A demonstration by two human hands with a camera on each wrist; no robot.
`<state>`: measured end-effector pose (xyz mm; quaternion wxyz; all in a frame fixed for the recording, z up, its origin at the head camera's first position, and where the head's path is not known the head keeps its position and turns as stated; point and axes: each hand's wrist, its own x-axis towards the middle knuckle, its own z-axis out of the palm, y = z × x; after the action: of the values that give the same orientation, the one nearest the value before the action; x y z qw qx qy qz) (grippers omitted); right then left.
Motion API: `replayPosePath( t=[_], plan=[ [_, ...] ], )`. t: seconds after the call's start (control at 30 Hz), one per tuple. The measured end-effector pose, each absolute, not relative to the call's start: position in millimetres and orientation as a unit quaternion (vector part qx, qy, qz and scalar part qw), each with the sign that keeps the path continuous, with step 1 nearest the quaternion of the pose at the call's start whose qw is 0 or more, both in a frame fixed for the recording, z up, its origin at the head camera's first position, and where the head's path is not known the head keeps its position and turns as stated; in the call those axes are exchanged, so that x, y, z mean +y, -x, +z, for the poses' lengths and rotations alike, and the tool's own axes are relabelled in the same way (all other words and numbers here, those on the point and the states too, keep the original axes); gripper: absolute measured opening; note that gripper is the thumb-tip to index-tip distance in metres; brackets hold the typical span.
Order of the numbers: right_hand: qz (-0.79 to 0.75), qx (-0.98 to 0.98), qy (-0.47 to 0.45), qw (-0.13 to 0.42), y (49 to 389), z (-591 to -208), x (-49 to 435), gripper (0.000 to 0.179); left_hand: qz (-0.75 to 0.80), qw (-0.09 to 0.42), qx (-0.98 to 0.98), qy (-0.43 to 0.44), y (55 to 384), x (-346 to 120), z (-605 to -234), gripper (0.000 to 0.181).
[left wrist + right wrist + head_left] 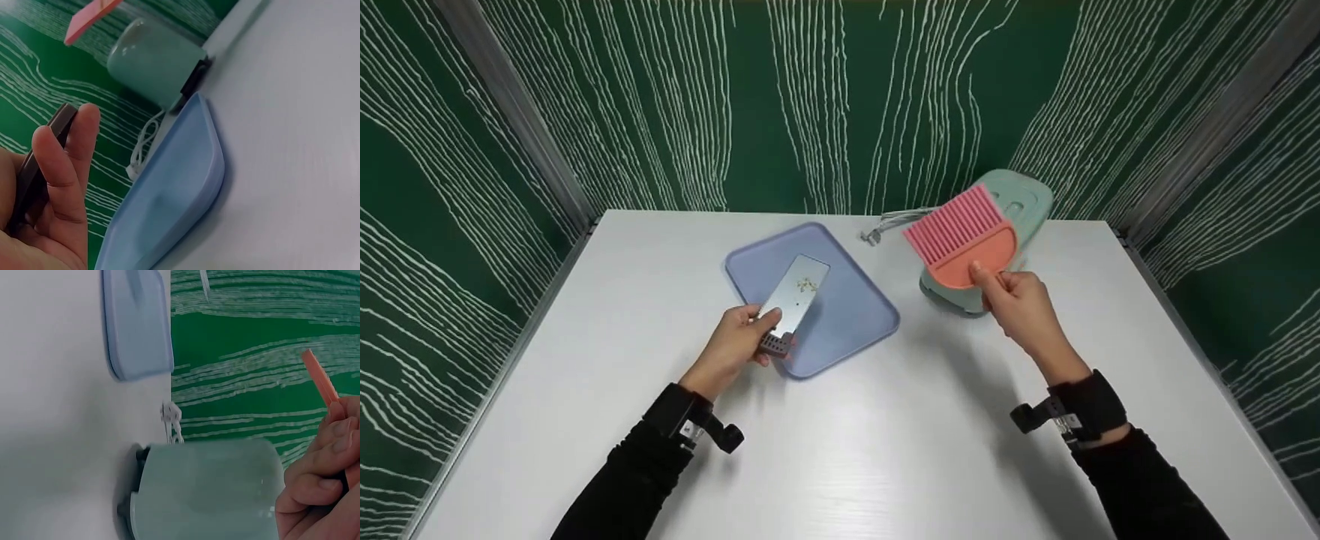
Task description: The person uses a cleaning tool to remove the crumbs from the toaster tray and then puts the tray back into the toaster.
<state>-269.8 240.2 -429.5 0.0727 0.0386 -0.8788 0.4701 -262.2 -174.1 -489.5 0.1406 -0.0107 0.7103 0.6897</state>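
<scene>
While my left grip (744,335) pinches the flecked plate (796,294) over the blue tray (851,324) and my right grip (1018,298) pinches the pink brush (962,238) near the far-right appliance (1029,199), I should keep the plate level.

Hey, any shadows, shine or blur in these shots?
Head view: the right arm casts a soft shadow on the white table, and ridges on the pink tool show clearly; left wrist view: a slight highlight on the green appliance, a shadow along the blue tray; right wrist view: fairly soft overall, a diffuse shadow on the table beside the appliance.
</scene>
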Motion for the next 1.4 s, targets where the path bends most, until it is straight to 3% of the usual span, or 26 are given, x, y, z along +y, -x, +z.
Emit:
replayPosePath(
  t=[0.57, 0.9, 1.4],
  plan=[
    [0.452, -0.884, -0.122, 0.011, 274, -439, 150, 0.062, 0.632, 0.128, 0.764, -0.005, 270, -180, -466, 0.024],
    [0.443, -0.881, -0.160, -0.040, 274, -466, 101, 0.060, 0.623, 0.136, 0.771, -0.012, 271, -174, -472, 0.020],
    [0.415, -0.897, -0.141, -0.052, 289, -469, 83, 0.061, 0.633, 0.154, 0.757, -0.053, 278, -183, -466, 0.036]
  ],
)
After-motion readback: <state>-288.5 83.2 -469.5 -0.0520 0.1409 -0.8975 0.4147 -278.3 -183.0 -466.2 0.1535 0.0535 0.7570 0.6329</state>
